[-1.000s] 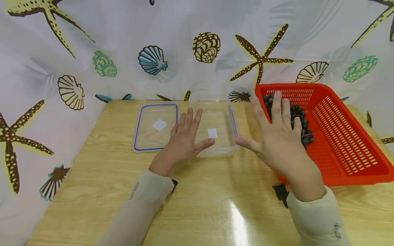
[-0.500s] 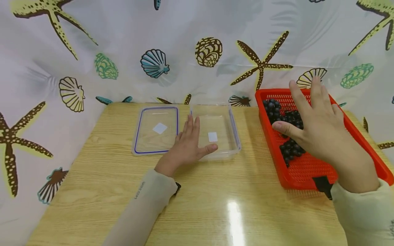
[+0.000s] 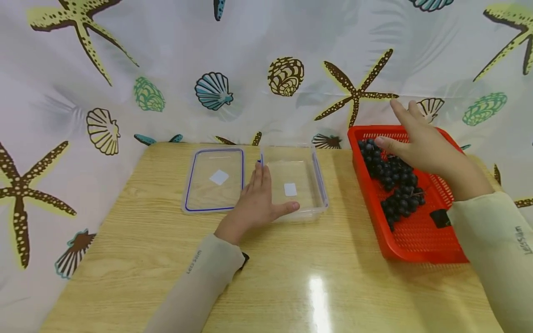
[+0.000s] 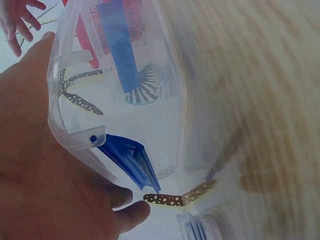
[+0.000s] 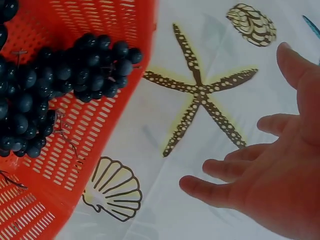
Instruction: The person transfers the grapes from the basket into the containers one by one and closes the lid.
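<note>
My left hand [image 3: 255, 203] lies along the left side and near corner of a clear plastic food container [image 3: 319, 182], its fingers extended and its thumb over the near rim. In the left wrist view, the hand [image 4: 65, 165] sits against the container's wall, where a blue-edged clip flap [image 4: 131, 157] hangs out. My right hand [image 3: 429, 143] hovers above a red perforated basket [image 3: 376, 226] and holds nothing. Beneath it, bunches of dark grapes [image 3: 401, 199] lie in the basket. The right wrist view shows the hand [image 5: 265, 165] with spread fingers, apart from the grapes [image 5: 90, 67].
A clear lid with a blue seal [image 3: 204, 185] lies flat left of the container. Both stand on a wooden table [image 3: 270, 277]. Behind the table hangs a white cloth [image 3: 250, 41] printed with shells and starfish.
My right hand has moved right and away from me, from beside the container to over the basket. The left hand stays by the container. The head view has tilted slightly up.
</note>
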`<state>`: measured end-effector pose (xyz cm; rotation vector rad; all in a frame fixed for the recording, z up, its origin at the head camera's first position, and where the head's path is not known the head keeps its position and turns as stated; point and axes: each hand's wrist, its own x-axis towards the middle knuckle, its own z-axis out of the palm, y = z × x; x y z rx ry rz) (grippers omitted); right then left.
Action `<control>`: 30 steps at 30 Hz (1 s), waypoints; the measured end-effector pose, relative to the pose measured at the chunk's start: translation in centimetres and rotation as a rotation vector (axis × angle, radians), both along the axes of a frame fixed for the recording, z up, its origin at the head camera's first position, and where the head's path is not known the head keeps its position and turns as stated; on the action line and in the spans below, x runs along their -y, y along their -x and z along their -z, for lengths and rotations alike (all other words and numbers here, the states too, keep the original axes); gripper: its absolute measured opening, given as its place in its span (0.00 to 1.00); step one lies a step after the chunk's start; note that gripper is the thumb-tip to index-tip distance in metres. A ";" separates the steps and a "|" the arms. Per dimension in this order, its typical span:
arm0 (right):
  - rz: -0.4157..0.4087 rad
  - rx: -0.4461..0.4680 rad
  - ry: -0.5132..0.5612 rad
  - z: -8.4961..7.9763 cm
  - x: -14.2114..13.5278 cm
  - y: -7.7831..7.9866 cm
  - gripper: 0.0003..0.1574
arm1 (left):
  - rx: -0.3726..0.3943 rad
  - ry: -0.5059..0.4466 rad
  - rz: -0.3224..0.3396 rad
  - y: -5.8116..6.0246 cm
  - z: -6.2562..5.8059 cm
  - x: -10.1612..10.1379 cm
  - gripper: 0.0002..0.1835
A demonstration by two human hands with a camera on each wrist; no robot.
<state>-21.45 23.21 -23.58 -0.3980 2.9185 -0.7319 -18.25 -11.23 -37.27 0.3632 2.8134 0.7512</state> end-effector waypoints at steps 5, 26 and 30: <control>-0.043 -0.008 -0.011 1.1 0.5 1.9 0.60 | -0.007 0.038 -0.007 -0.1 0.1 0.0 0.67; -0.084 0.122 -0.109 8.6 0.1 8.1 0.48 | 0.007 0.001 -0.010 -0.5 0.2 0.0 0.67; -0.057 0.143 -0.050 10.2 -0.4 8.6 0.54 | 0.002 0.012 -0.012 -0.4 0.1 0.2 0.67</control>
